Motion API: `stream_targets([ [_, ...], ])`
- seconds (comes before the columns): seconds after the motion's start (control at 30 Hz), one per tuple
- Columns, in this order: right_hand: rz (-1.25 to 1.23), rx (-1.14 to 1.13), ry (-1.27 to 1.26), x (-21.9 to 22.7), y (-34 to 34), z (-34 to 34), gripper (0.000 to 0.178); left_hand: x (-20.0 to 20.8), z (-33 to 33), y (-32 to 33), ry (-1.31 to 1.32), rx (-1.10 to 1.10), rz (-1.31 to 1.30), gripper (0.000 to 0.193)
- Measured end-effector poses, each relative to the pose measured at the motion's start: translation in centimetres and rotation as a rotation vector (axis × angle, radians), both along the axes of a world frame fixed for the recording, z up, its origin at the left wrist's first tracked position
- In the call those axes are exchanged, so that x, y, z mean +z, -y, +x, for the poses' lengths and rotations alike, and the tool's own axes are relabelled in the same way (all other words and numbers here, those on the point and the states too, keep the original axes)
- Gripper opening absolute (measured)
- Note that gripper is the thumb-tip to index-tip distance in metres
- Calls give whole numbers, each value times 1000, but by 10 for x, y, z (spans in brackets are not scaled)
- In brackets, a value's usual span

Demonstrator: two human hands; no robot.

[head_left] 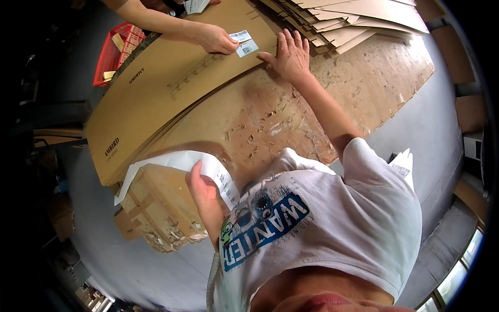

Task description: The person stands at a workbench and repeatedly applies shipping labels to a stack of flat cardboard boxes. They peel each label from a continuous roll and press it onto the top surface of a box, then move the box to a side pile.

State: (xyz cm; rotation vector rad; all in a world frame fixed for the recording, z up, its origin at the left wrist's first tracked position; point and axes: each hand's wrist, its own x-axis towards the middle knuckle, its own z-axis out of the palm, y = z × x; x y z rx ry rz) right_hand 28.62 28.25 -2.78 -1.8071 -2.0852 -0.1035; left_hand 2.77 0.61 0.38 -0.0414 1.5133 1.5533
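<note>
My right hand (292, 56) lies flat with spread fingers at the near edge of a stack of flat brown cardboard sheets (156, 91), close to a white label (247, 48). A co-worker's hand (217, 40) reaches in from the top, its fingertips at that label and another white label (240, 36) beside it. Lower down, my left hand (204, 191) is closed round a long white strip of printed labels (179, 159). The strip curls left over a brown carton; part of my left fingers is hidden behind it.
A worn wooden tabletop (254, 117) lies beneath the sheets. More cut cardboard sheets (358, 21) are piled at the far right. A taped carton (161, 200) stands at the near left, and a red plastic basket (110, 56) sits beyond the table's left edge.
</note>
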Motion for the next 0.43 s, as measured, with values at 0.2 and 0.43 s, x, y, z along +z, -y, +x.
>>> stream_targets([
  [0.2,-293,-87,0,17,6,0,74,-13,6,3,16,43,30,25],
  [0.43,-281,-228,8,34,8,-14,66,-12,7,4,38,56,83,30],
])
